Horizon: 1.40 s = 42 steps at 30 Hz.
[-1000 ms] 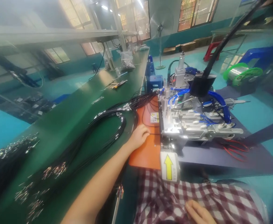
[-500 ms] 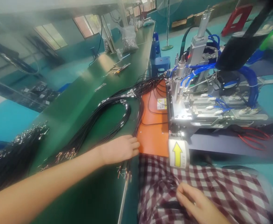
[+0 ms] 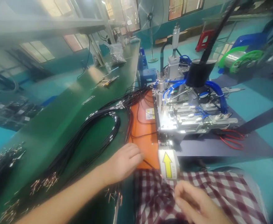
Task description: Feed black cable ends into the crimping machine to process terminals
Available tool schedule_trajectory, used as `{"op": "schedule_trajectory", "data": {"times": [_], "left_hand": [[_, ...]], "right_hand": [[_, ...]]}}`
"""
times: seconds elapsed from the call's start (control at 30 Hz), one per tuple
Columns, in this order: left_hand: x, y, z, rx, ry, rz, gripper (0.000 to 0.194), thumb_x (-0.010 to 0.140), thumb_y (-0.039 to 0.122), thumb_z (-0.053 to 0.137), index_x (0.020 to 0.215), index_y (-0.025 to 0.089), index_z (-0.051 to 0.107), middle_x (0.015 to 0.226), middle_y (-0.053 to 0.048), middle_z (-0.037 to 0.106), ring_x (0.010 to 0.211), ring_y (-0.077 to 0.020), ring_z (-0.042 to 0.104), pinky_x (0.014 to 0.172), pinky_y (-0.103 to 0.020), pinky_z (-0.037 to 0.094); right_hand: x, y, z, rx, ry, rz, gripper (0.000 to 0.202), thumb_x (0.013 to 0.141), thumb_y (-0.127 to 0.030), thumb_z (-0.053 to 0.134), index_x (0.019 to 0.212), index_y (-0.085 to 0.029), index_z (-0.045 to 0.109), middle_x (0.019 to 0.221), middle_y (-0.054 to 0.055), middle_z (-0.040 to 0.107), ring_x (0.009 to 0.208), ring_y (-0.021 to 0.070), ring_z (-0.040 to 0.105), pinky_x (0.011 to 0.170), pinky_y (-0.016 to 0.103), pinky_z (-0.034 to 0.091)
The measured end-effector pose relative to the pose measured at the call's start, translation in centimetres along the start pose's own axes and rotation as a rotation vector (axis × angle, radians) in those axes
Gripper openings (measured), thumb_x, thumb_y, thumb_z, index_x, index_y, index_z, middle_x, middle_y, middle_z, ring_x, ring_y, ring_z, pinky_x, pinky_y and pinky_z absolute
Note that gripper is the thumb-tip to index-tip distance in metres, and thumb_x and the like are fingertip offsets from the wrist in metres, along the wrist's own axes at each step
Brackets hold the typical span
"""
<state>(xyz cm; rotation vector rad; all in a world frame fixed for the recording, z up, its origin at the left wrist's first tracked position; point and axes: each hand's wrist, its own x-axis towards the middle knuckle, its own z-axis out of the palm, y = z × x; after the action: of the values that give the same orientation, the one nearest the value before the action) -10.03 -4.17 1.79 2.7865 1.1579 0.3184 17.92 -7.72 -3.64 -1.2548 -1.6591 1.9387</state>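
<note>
My left hand (image 3: 127,160) is closed at the near edge of the orange plate (image 3: 142,144); a short length of black cable (image 3: 148,164) sticks out from its fingertips. My right hand (image 3: 192,199) hovers over the checked cloth on my lap (image 3: 148,189), thumb and forefinger curled towards each other; whatever lies between their tips is too small to tell. A looped bundle of black cables (image 3: 78,137) with bare copper ends lies on the green table (image 3: 64,109). Right of the plate stands a metal machine (image 3: 185,115) with blue tubes, above a yellow arrow label (image 3: 167,165).
More black cables (image 3: 1,174) are heaped at the far left. Tools (image 3: 109,81) and a bag of small parts (image 3: 116,54) lie further back on the table. Red wire (image 3: 232,140) rests beside the machine. A blue stool (image 3: 149,75) and a green spool (image 3: 241,59) stand behind.
The view has turned to the right. My left hand has moved from the cable bundle onto the orange plate, and a cable now shows at its fingertips. My right hand stays over the lap.
</note>
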Motion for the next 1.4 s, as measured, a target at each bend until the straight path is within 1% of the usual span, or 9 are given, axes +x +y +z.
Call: {"op": "schedule_trajectory", "data": {"times": [0.13,0.23,0.3,0.4,0.5,0.6,0.97,1.2,1.4], "left_hand": [[2.8,1.5,2.2,-0.077,0.100,-0.066,0.022,0.094,0.013,0.035,0.096,0.016,0.057,0.081,-0.007,0.064,0.077,-0.0178,0.056,0.074,-0.033,0.046],[3.8,0.8,2.6,-0.138,0.126,-0.098,0.020,0.094,0.024,0.042,0.096,0.020,0.061,0.081,-0.003,0.066,0.076,-0.0155,0.060,0.074,-0.029,0.048],[3.9,-1.3,2.3,-0.145,0.184,-0.209,0.024,0.094,0.034,0.044,0.101,0.022,0.063,0.093,-0.005,0.068,0.087,-0.0172,0.062,0.081,-0.030,0.049],[3.8,-6.0,2.0,-0.058,0.364,-0.606,0.036,0.100,0.029,0.029,0.123,0.012,0.052,0.115,-0.016,0.060,0.103,-0.0234,0.059,0.087,-0.043,0.049],[4.3,-9.9,2.7,-0.019,0.376,-0.879,0.036,0.092,0.035,0.054,0.123,0.015,0.053,0.119,-0.011,0.058,0.102,-0.0231,0.060,0.085,-0.045,0.052],[5.4,-11.1,3.9,-0.033,0.337,-0.985,0.035,0.090,0.034,0.058,0.121,0.016,0.055,0.120,-0.009,0.058,0.102,-0.0222,0.061,0.085,-0.044,0.053],[6.5,-10.1,4.8,-0.143,0.360,-1.066,0.034,0.091,0.033,0.057,0.121,0.016,0.055,0.118,-0.009,0.059,0.099,-0.0213,0.062,0.083,-0.042,0.054],[7.1,-11.7,3.9,-0.053,0.513,-0.989,0.038,0.091,0.033,0.058,0.124,0.017,0.053,0.126,-0.010,0.055,0.107,-0.0242,0.058,0.089,-0.046,0.051],[9.9,-12.9,5.5,-0.017,0.594,-0.935,0.037,0.090,0.033,0.058,0.124,0.017,0.053,0.127,-0.010,0.055,0.109,-0.0247,0.058,0.090,-0.047,0.050]], "right_hand": [[2.0,-2.0,-0.3,0.199,0.219,-0.209,0.053,0.081,-0.035,0.066,0.129,-0.027,0.045,0.095,0.003,0.063,0.056,0.0110,0.056,0.056,0.025,0.049],[3.8,-2.9,-0.6,0.139,0.231,-0.328,0.025,0.092,-0.039,0.053,0.108,-0.021,0.061,0.077,0.002,0.064,0.057,0.0131,0.060,0.060,0.027,0.051],[4.6,-3.0,-0.7,0.061,0.263,-0.425,0.026,0.096,-0.037,0.046,0.095,-0.019,0.065,0.067,0.001,0.062,0.057,0.0134,0.060,0.062,0.027,0.051],[5.0,-2.8,-0.7,-0.036,0.241,-0.579,0.023,0.096,-0.028,0.046,0.097,-0.019,0.067,0.069,0.001,0.062,0.057,0.0124,0.061,0.062,0.025,0.051],[4.7,-2.8,-0.6,-0.089,0.195,-0.611,0.024,0.096,-0.023,0.044,0.100,-0.018,0.067,0.070,0.002,0.061,0.058,0.0119,0.061,0.059,0.022,0.052],[4.3,-3.2,-0.7,-0.102,0.196,-0.614,0.024,0.096,-0.020,0.043,0.101,-0.017,0.066,0.071,0.002,0.062,0.056,0.0109,0.061,0.055,0.019,0.051],[4.1,-3.5,-1.3,-0.199,0.147,-0.649,0.025,0.096,-0.018,0.042,0.099,-0.016,0.066,0.078,0.005,0.066,0.060,0.0121,0.061,0.061,0.024,0.051],[4.4,-3.6,-1.6,-0.121,0.178,-0.604,0.024,0.097,-0.022,0.043,0.096,-0.018,0.066,0.069,0.002,0.061,0.056,0.0112,0.058,0.054,0.021,0.049],[4.6,-3.4,-1.6,-0.076,0.180,-0.608,0.022,0.096,-0.021,0.045,0.098,-0.021,0.067,0.073,0.002,0.057,0.058,0.0116,0.058,0.055,0.021,0.051]]}}
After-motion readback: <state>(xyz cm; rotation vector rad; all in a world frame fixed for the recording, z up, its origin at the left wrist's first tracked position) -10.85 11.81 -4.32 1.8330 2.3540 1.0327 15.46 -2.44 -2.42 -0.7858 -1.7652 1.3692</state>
